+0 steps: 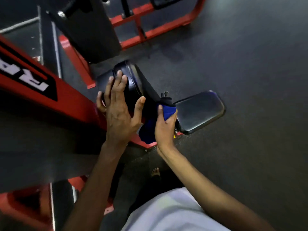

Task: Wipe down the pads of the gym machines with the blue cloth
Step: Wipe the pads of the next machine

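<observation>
— Where do we have the blue cloth [168, 112]?

— In our right hand [165, 127]. Its fingers [171, 120] are curled tight round it, one bunched end sticking out above the fist and the other hanging below, in the gap between our two hands.

— And against which pad?

— It sits just beside the near edge of the seat pad [200, 112]. We cannot tell whether it touches it.

— What about our left hand [120, 112]?

— It lies flat on the tilted back pad [131, 77], fingers [116, 87] straight and spread, thumb held out toward the cloth, gripping nothing.

— What else do we see?

— The red frame [70, 99] of the machine runs along our left, the dark floor [241, 64] spreads to the right, and one bare foot [155, 172] shows below our arms.
</observation>
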`<move>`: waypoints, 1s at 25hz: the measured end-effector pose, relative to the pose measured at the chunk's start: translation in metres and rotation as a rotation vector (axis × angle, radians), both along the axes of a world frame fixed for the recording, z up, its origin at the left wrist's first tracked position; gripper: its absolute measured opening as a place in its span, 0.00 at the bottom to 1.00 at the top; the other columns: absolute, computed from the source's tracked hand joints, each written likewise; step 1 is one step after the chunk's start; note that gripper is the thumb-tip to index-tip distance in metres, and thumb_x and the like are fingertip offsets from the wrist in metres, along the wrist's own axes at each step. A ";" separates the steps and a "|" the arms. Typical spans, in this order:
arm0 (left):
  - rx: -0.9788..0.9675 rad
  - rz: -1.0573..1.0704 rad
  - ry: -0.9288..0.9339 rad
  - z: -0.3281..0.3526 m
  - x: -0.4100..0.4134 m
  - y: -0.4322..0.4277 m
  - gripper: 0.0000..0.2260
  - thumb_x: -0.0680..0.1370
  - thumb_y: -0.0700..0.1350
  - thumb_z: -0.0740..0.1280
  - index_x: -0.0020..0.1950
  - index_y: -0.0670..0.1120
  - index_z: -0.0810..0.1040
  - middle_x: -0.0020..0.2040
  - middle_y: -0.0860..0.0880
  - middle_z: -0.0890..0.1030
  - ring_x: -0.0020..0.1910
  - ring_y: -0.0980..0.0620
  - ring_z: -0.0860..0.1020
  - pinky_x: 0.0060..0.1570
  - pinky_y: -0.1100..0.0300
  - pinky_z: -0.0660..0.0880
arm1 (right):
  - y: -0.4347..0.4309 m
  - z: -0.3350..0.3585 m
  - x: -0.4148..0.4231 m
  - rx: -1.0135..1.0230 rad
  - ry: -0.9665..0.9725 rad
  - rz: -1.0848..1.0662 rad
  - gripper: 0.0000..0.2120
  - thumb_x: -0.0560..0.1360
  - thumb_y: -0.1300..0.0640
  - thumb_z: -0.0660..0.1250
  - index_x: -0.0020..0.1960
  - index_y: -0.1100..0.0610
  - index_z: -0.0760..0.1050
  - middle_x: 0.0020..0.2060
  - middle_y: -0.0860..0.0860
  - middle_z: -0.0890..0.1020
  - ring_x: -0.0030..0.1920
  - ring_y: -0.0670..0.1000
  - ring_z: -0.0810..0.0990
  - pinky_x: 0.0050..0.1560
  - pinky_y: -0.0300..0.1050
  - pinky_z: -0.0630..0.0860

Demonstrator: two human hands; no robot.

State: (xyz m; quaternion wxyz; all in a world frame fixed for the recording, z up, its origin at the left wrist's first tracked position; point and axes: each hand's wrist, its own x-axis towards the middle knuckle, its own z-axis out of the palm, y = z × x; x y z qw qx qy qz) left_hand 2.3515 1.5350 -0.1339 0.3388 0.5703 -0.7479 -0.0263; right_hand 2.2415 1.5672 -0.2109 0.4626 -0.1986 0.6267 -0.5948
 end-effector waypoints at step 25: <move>-0.041 0.155 -0.036 -0.012 -0.021 0.007 0.31 0.81 0.58 0.60 0.80 0.43 0.60 0.80 0.46 0.61 0.80 0.48 0.56 0.77 0.36 0.44 | -0.008 -0.113 -0.029 0.439 -0.405 -0.144 0.14 0.84 0.54 0.59 0.67 0.58 0.71 0.57 0.54 0.80 0.58 0.53 0.79 0.63 0.49 0.73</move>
